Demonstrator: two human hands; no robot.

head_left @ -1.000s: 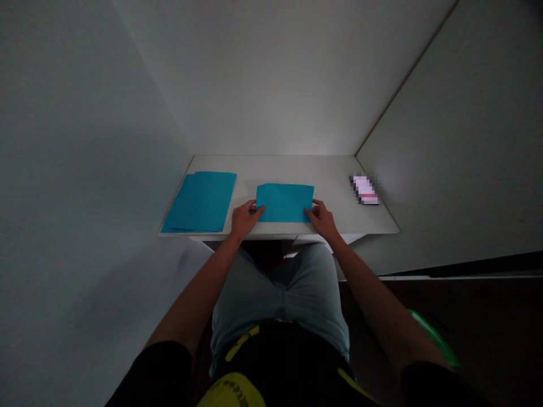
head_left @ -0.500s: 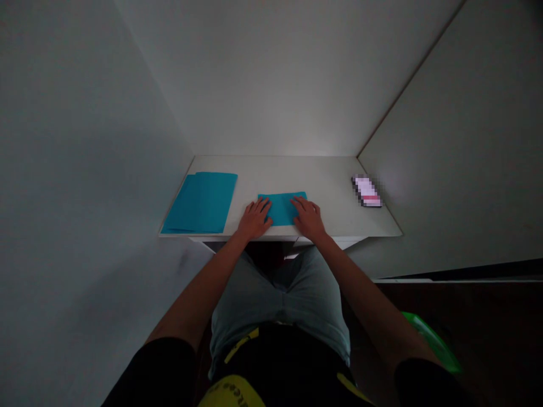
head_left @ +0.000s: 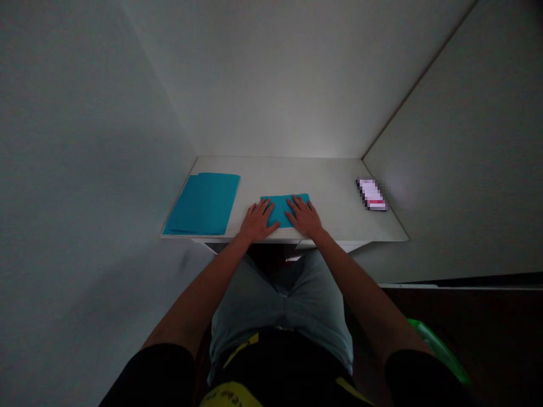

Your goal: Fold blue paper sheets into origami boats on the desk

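A small blue rectangle of paper (head_left: 280, 210), seemingly folded, lies flat near the front edge of the white table (head_left: 335, 198). My left hand (head_left: 257, 221) rests on its left end, fingers spread and thumb stretched along the near edge. On the right part of the paper lies my right hand (head_left: 305, 217), its fingers apart and pressed flat. Both palms cover the paper's two ends, so its corners there are partly hidden. Neither hand grips anything.
Several larger blue sheets (head_left: 203, 203) lie overlapping at the table's left. A phone with a lit, blurred screen (head_left: 372, 194) is at the right edge. Walls close in the table behind and on both sides. A green object (head_left: 439, 349) sits low on the right.
My right hand has slid inward over the paper, and its fingers lie flatter. My left thumb has stretched further right. The whole view has shifted slightly.
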